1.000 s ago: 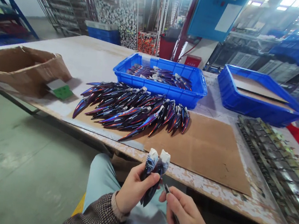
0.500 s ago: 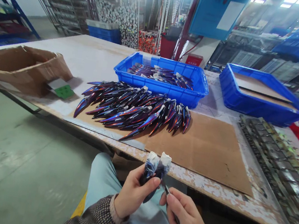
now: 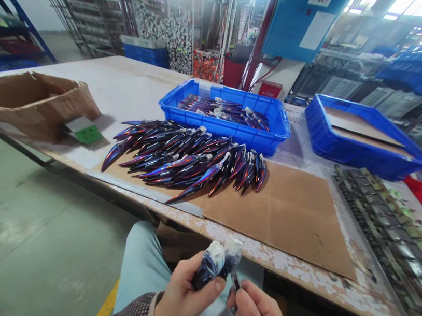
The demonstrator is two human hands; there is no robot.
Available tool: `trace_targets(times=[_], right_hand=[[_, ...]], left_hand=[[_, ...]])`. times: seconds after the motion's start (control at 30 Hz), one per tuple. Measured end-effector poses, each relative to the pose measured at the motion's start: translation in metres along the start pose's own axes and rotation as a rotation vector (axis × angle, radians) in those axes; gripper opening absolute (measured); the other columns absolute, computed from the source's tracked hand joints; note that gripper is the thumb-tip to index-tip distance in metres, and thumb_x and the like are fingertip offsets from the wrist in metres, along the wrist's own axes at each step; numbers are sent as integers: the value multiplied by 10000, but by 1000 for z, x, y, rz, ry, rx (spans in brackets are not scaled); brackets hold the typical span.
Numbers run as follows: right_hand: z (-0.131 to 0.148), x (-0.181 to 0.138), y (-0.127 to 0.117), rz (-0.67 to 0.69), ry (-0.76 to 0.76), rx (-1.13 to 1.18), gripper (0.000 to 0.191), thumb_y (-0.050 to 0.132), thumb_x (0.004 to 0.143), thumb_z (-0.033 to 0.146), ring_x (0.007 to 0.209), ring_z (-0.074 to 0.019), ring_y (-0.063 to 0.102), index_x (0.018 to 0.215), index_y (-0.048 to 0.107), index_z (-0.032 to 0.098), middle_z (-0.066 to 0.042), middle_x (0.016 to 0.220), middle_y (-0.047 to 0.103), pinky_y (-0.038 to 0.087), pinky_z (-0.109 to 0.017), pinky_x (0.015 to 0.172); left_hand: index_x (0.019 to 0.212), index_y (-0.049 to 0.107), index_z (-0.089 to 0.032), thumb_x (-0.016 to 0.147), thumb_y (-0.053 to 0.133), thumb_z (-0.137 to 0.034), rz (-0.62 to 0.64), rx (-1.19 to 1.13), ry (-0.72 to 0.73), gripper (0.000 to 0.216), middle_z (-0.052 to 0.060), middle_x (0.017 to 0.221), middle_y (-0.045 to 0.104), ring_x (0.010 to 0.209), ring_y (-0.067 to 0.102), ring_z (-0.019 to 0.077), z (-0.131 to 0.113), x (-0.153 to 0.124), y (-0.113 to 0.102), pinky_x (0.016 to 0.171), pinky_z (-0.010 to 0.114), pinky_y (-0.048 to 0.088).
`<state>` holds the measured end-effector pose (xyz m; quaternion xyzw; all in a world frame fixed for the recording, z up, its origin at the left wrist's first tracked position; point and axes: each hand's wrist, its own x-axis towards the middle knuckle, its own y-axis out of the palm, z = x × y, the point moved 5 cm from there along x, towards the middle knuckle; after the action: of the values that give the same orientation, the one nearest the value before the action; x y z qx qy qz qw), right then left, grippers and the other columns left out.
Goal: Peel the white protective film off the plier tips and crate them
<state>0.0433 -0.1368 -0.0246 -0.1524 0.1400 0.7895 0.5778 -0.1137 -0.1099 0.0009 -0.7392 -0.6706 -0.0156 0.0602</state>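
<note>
My left hand [image 3: 182, 300] is closed around two dark glossy pieces [image 3: 203, 277] held side by side above my lap. Their upper ends are wrapped in whitish, crumpled tape [image 3: 215, 255]. A slim, dark-handled tool [image 3: 236, 282], like a small knife, is pinched in my right hand [image 3: 265, 315]. Its tip meets the right-hand piece just below the white wrapping; the exact edge is too blurred to tell. Beyond the hands, many curved, pointed pieces [image 3: 189, 168] with a purple-blue-orange sheen lie heaped on cardboard [image 3: 282, 210], several with white wrapped ends.
Behind the heap stands a blue crate [image 3: 218, 129] holding similar pieces. Another blue crate [image 3: 353, 152] with flat boards is at the right, near metal racks of clips [image 3: 386, 224]. At the left sit a torn cardboard box [image 3: 33, 107] and a green-and-white block [image 3: 88, 133].
Both hands have moved lower in view with the two pieces and the tool. The wrapped ends have tilted more toward me. The heap and crates lie as before.
</note>
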Motion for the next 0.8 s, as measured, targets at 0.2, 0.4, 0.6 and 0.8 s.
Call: trace_targets(times=[0.2,0.4,0.6,0.8], right_hand=[[21,1,-16,-6,-72,-123,586,422,944,731,390,-85,283,797,584,188,92,421,388,241,-232,429],[66,7,-31,275,-191,-464,545,367,1006,628,399,-97,316,748,585,201,88,452,367,255,-245,427],[87,5,-49,226,-366,-655,390,570,957,482,506,-141,464,655,615,239,27,555,524,375,-254,482],[78,-5,-127,-340,-300,-253,386,478,1006,540,389,-136,380,809,638,249,60,432,456,352,-242,401]], left_hand=[[736,613,-162,846,606,-260,69,64,9,148,-31,628,467,575,381,106,-8,-5,-2,544,210,357],[755,615,-173,800,636,-212,210,111,41,63,-40,627,455,568,372,104,-22,-3,-15,539,216,333],[838,665,-145,820,620,-188,439,176,46,64,-24,684,512,605,411,103,-26,1,-26,578,214,353],[734,657,-142,837,664,-260,302,231,-142,157,-26,603,539,571,431,104,0,2,-52,554,218,364]])
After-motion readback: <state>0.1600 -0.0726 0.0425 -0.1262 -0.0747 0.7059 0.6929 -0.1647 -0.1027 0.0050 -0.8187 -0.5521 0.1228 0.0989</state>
